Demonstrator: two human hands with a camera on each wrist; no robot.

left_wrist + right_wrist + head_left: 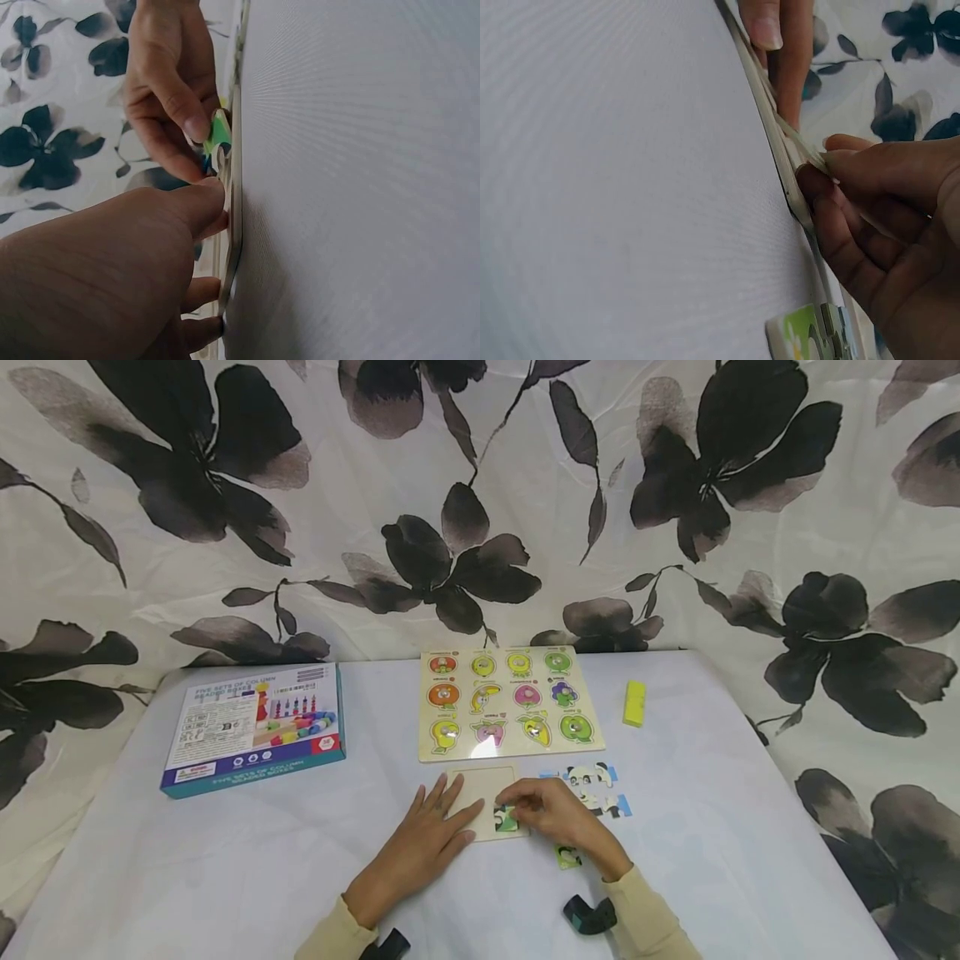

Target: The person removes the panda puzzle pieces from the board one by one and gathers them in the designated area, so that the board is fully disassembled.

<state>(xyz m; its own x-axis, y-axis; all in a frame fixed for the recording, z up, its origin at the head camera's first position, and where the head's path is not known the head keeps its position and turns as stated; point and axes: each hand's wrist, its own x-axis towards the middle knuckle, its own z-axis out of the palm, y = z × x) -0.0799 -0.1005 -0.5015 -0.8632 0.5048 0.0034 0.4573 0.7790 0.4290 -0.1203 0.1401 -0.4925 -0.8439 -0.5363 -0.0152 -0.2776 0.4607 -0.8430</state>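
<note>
A small wooden puzzle tray (pixel 480 777) lies flat on the white table. My left hand (pixel 427 835) rests on its left side with fingers spread. At the tray's lower right corner, my right hand (pixel 551 810) pinches a green jigsaw piece (pixel 505 820) between thumb and fingers. The left wrist view shows this green piece (pixel 219 133) tilted, one edge raised off the tray. In the right wrist view its thin edge (pixel 802 142) sits between my fingertips. Loose panda jigsaw pieces (pixel 600 803) lie right of the tray, and another green piece (pixel 567 857) is partly behind my right wrist.
A board of fruit pictures (pixel 510 703) lies just beyond the tray. To the left is a flat toy box (pixel 255 727), and at the back right a yellow block (pixel 633 703). Behind the table hangs a floral cloth (pixel 450 568).
</note>
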